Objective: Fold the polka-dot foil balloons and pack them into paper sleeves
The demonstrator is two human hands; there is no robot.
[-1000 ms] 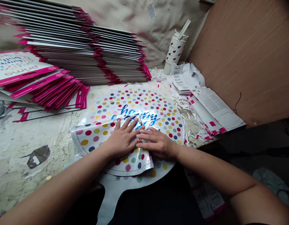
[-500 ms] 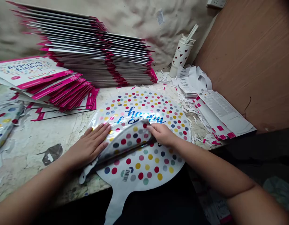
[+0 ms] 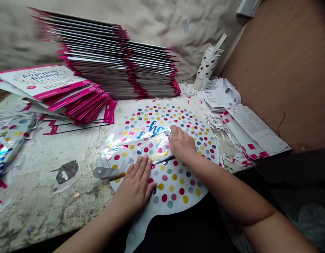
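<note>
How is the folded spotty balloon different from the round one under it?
The folded, white, spotty foil balloon is a narrow strip; the round, white, spotty foil balloon lies spread out. The folded balloon's grey tail points left; the round balloon's whitish tail points down the picture. Both have colourful dots.

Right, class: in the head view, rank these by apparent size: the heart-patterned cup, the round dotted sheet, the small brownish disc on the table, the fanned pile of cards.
1. Round dotted sheet
2. Fanned pile of cards
3. Heart-patterned cup
4. Small brownish disc
</note>
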